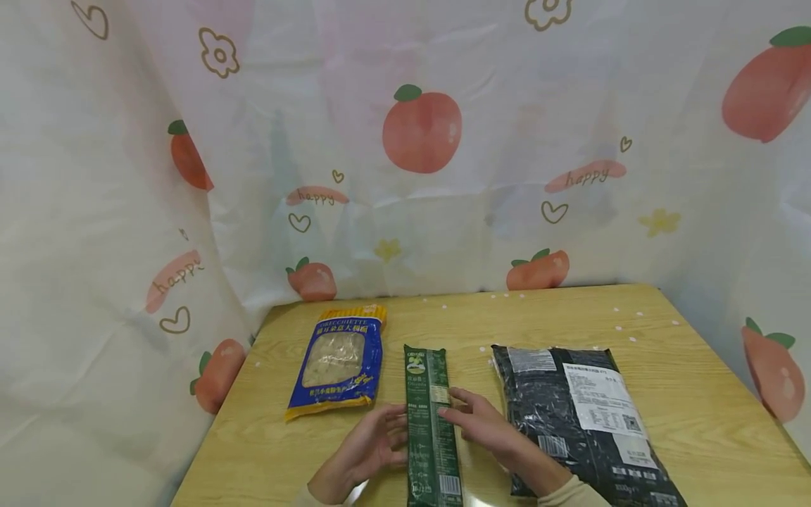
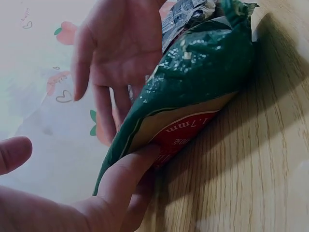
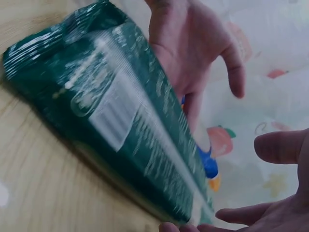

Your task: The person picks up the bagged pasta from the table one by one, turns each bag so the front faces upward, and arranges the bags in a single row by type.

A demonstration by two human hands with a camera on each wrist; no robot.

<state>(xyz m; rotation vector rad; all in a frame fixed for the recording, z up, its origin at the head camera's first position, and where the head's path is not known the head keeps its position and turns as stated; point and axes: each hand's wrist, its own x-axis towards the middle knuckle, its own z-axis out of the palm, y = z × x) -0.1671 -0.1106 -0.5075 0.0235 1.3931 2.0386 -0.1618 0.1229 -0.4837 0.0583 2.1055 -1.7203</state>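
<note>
A long green pasta pack (image 1: 434,429) lies lengthwise in front of me, its barcode side up. On its underside, "1.7mm" is printed on a red patch in the left wrist view. My left hand (image 1: 374,443) is at the pack's left edge, and its fingers (image 2: 128,176) touch that side with the thumb held away. At the opposite edge is my right hand (image 1: 484,426); its fingertips (image 3: 241,213) touch or nearly touch the pack, thumb apart. Neither hand is curled round it. Whether the near end rests fully on the table cannot be told.
A blue and yellow orecchiette bag (image 1: 338,359) lies to the left on the wooden table (image 1: 716,415). To the right, partly behind my right forearm, is a large black bag (image 1: 551,401) with white labels. A fruit-printed cloth (image 1: 431,225) hangs behind the table.
</note>
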